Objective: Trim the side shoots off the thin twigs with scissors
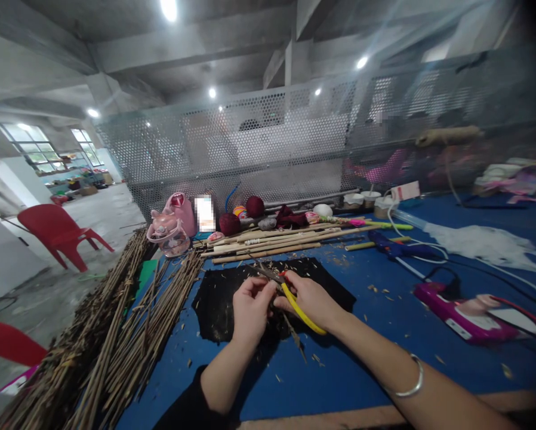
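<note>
My right hand [310,298] is closed around yellow-handled pruning shears [300,309], whose dark blades point up and to the left. Close beside it, the fingers of my left hand [252,307] are pinched together on a thin brown twig [295,335]. The twig's lower end sticks out below my hands, and its middle is hidden by my fingers. Both hands are above a black cloth [214,298] strewn with small plant scraps, spread on the blue tabletop [362,370].
Thin sticks [160,316] lie bundled on the left. Behind the cloth are pale rods [268,242], dark red yarn balls [255,206] and a pink container [182,215]. A blue glue gun [396,246], magenta power strip [460,313] and cables lie right. A perforated metal screen [250,149] stands behind.
</note>
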Demonstrator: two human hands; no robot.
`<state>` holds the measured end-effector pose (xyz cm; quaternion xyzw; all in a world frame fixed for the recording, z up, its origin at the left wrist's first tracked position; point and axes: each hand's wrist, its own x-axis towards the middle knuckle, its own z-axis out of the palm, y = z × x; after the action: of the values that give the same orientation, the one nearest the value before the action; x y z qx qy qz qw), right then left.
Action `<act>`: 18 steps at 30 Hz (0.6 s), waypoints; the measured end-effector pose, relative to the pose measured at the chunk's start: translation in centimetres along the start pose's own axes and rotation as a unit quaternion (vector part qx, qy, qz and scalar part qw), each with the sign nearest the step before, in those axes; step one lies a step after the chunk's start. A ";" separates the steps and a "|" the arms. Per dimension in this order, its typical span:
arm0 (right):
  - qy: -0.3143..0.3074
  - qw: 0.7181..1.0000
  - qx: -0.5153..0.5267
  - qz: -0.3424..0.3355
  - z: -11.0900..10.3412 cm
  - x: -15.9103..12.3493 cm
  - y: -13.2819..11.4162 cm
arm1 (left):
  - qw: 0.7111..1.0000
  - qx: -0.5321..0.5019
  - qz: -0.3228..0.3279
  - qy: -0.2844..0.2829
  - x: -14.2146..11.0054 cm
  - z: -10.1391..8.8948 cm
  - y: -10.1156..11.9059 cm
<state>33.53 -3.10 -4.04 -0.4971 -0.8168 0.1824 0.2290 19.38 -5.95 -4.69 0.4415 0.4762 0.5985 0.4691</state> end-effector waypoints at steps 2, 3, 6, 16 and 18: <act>-0.003 1.000 0.001 0.005 0.0 0.1 0.0 | 1.000 -0.001 -0.012 -0.015 0.0 0.0 -0.1; -0.002 1.000 0.001 0.008 0.0 0.1 0.0 | 1.000 -0.001 -0.016 -0.022 -0.1 0.1 -0.2; 0.000 1.000 0.003 0.018 0.0 0.1 0.0 | 0.999 0.005 -0.027 -0.026 -0.1 0.1 -0.2; -0.004 0.999 0.022 0.027 0.2 0.2 0.4 | 0.999 0.013 -0.034 -0.011 0.2 0.1 -0.3; -0.008 0.999 0.024 0.028 0.4 0.3 0.6 | 0.999 0.015 -0.030 -0.010 0.3 0.1 -0.3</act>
<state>33.60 -2.59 -4.59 -0.5125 -0.7998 0.2128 0.2289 19.45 -5.64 -5.00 0.4401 0.4929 0.5726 0.4852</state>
